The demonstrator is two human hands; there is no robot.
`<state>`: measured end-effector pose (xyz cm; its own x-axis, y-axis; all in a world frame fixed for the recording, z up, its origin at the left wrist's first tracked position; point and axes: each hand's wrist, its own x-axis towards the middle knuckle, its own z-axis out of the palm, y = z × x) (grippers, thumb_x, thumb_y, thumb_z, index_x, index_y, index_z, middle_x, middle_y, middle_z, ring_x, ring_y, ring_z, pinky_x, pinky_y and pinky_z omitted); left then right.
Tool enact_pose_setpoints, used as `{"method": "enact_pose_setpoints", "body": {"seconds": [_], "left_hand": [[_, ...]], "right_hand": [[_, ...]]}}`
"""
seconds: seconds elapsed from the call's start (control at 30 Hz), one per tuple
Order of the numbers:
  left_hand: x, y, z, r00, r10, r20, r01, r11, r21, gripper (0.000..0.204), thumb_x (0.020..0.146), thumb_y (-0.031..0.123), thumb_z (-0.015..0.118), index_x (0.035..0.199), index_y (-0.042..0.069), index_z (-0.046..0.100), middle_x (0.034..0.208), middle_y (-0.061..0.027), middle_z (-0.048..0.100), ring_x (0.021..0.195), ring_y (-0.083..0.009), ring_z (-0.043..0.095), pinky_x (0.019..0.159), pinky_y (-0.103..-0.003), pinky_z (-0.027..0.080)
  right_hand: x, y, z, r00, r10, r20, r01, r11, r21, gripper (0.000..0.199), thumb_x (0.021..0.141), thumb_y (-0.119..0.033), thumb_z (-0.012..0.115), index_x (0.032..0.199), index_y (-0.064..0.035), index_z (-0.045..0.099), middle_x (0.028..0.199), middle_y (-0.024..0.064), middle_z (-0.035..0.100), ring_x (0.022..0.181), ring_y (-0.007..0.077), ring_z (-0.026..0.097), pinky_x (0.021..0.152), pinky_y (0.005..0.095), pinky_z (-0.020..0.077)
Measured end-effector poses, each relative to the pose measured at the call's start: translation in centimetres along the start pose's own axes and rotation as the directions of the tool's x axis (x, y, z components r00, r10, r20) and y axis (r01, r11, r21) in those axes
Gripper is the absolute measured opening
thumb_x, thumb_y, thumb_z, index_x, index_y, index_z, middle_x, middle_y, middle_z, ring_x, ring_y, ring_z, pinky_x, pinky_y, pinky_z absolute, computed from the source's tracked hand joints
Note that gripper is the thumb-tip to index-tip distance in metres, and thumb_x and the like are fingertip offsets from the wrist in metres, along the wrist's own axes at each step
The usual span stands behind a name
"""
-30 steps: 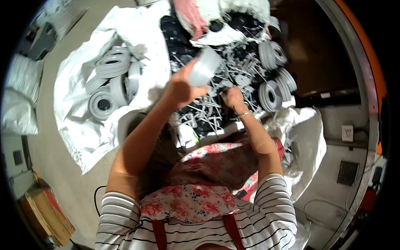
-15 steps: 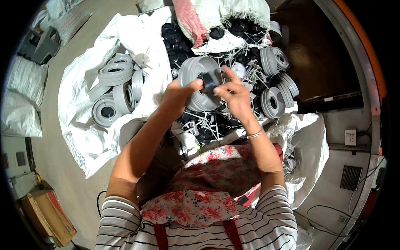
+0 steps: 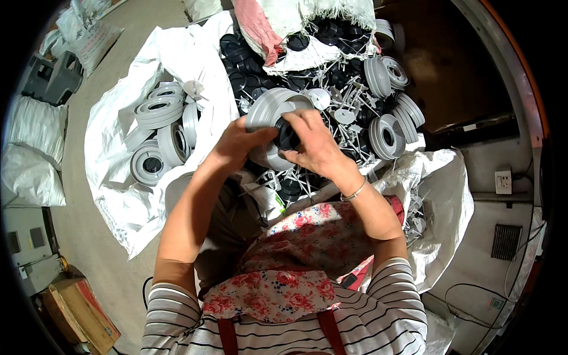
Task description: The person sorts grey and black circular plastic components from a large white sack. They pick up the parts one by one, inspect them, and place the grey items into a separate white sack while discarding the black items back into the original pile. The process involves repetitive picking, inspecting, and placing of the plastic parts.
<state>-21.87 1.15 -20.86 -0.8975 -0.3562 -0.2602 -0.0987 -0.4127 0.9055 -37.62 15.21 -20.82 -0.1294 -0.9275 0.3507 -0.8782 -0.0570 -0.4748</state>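
Observation:
My left hand grips the near-left rim of a grey ridged plastic ring, thumb reaching toward its centre. Over the ring's middle, my right hand curls its fingers round a black round plastic piece seated at or in the hole; how deep it sits is hidden by the fingers. Beneath both hands lies a heap of black plastic caps and pale thin-stemmed discs. More grey rings rest at the heap's right side.
To the left, a white woven sack lies spread under several grey rings. Another sack with pale parts stands at right. A cardboard box is at lower left, a dark grey case at upper left.
My right hand has moved left with the black piece and closed in on the ring's centre. My left hand still holds the ring, which is now tilted differently.

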Motion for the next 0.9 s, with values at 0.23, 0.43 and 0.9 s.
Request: {"method": "enact_pose_setpoints", "body": {"seconds": [0.23, 0.43, 0.9], "left_hand": [[0.4, -1.7, 0.7, 0.974, 0.142, -0.177, -0.138, 0.990, 0.039, 0.036, 0.079, 0.027, 0.076, 0.099, 0.001, 0.061, 0.081, -0.0028, 0.063, 0.068, -0.0092, 0.058, 0.062, -0.024, 0.048], [-1.7, 0.9, 2.1, 0.975, 0.198, -0.097, -0.190, 0.978, 0.088, 0.040, 0.075, 0.020, 0.078, 0.104, 0.001, 0.057, 0.077, 0.0011, 0.059, 0.070, -0.0077, 0.053, 0.065, -0.025, 0.043], [-6.0, 2.8, -7.6, 0.422, 0.897, -0.133, 0.212, 0.046, 0.976, 0.099, 0.066, 0.027, 0.081, 0.142, -0.004, 0.026, 0.143, -0.0282, 0.032, 0.131, -0.0431, 0.032, 0.110, -0.051, 0.019]], "right_hand": [[0.9, 1.1, 1.0, 0.646, 0.540, 0.539, -0.762, 0.503, 0.408, 0.064, 0.085, -0.059, 0.057, 0.090, 0.0051, 0.061, 0.063, 0.0111, 0.063, 0.047, 0.0167, 0.059, 0.041, 0.0256, 0.0463], [0.8, 3.3, 1.3, 0.570, 0.429, 0.701, -0.749, -0.078, 0.658, 0.054, 0.085, -0.050, 0.063, 0.089, 0.0033, 0.056, 0.067, 0.0113, 0.063, 0.045, 0.0139, 0.057, 0.038, 0.0251, 0.0447], [2.6, 1.6, -0.9, 0.786, 0.538, 0.304, -0.578, 0.468, 0.668, 0.033, 0.094, -0.032, 0.058, 0.097, 0.0001, 0.063, 0.081, 0.0061, 0.066, 0.065, 0.0097, 0.060, 0.056, 0.0234, 0.0497]]}}
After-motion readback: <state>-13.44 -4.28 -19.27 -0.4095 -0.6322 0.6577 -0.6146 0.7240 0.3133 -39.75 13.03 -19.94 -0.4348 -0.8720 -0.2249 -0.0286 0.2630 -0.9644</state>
